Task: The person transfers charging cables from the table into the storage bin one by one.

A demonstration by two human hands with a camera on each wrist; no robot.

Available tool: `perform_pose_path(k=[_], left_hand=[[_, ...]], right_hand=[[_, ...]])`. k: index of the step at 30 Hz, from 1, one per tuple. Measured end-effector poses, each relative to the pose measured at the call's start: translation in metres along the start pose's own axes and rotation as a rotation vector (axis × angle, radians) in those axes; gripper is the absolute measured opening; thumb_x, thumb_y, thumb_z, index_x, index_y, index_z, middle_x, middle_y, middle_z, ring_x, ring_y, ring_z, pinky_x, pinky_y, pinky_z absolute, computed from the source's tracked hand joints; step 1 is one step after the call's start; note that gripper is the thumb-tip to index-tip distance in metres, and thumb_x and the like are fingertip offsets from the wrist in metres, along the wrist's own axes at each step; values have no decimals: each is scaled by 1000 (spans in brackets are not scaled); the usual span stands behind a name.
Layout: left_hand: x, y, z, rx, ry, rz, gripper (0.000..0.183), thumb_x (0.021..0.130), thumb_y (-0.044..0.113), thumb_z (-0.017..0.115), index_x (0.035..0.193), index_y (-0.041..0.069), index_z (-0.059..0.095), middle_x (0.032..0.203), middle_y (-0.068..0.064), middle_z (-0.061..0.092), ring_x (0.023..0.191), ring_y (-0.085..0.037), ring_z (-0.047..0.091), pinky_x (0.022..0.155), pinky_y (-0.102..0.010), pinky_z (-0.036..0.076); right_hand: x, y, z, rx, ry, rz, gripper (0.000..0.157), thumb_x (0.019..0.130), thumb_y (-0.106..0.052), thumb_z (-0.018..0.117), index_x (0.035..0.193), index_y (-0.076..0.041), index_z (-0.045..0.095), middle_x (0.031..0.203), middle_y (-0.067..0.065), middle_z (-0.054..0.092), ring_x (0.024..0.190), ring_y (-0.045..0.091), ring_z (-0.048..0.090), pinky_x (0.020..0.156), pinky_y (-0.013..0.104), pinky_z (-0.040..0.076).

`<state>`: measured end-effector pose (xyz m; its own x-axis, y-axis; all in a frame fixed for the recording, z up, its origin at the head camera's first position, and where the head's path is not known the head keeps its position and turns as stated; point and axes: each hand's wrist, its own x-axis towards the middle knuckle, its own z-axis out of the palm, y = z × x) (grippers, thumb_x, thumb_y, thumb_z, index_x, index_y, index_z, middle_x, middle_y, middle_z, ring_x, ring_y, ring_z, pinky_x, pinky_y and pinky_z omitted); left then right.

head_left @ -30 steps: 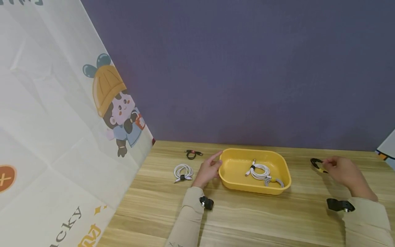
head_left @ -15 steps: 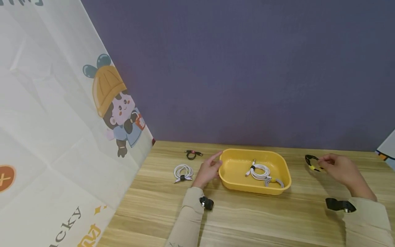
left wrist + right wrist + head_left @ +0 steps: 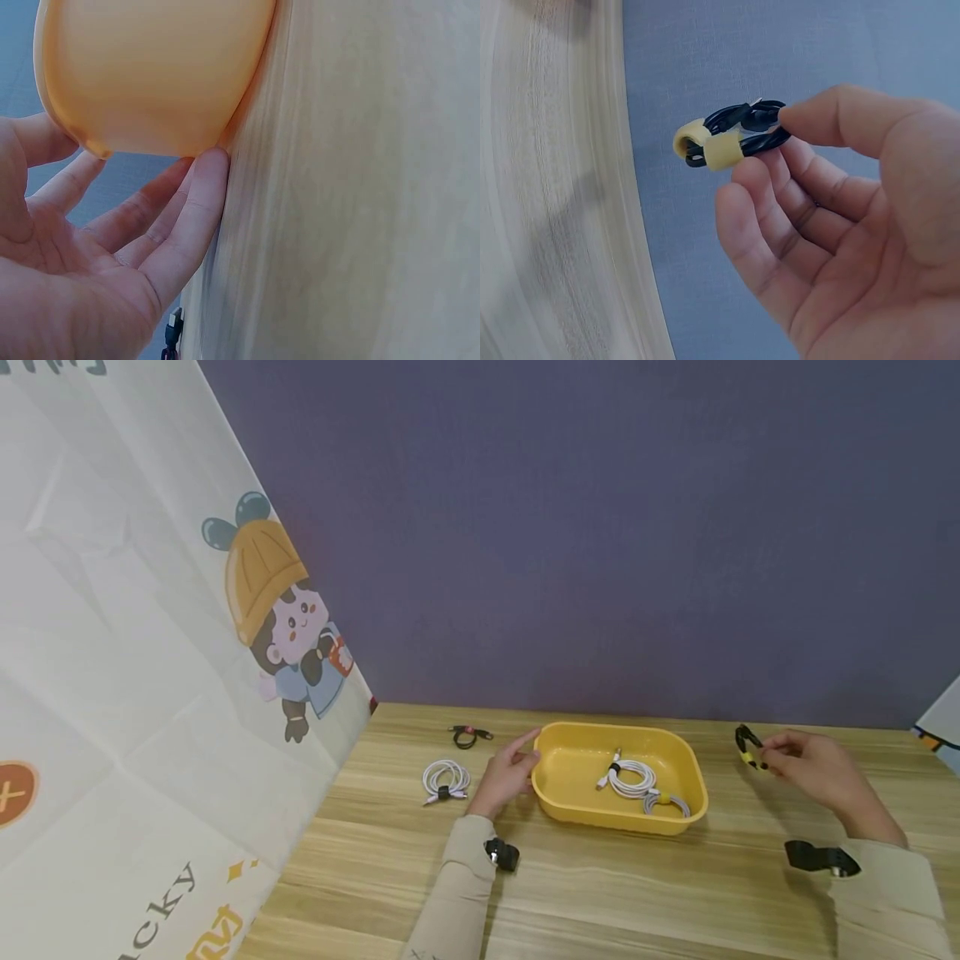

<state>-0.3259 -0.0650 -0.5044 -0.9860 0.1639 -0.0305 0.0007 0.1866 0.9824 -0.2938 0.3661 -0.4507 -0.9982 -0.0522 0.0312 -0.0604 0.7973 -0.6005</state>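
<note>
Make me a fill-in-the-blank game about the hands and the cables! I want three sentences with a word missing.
1. The right hand holds a coiled black cable with a ____ strap.
2. The left hand touches the tray, and the number of cables inside it is ____.
3. The white cable lying outside the tray has a ____ strap.

Missing words: yellow; two; black
</note>
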Motion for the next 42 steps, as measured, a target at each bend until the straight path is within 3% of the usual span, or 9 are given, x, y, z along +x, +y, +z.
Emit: perform_pose_path(k=[17,36,42], left_hand=[[-2,3,0,10,7,6,42,98,22,55,139,33,50,113,-23,66,85,-33,70,63,-35,63],[1,0,-1,7,-3,2,44,99,24,54,141,35,48,115,-21,66,85,-29,70,63,-33,63],[0,0,-1,14,-2,-4,43,99,25,55,139,37,49,115,-21,66,85,-29,70,62,-32,62]], right_hand=[[1,-16,3,14,-17,-49,46,99,-43,49,119,-2,57,105,16,66,73,-5,56,61,26,57],[1,-33,6,-48,22,-92,40,96,-44,55,112,-8,64,103,11,65,87,18,56,61,27,47],[0,-35,7,-43,41,-136,35,95,-41,58,110,-10,66,101,10,66,79,2,54,59,24,48]])
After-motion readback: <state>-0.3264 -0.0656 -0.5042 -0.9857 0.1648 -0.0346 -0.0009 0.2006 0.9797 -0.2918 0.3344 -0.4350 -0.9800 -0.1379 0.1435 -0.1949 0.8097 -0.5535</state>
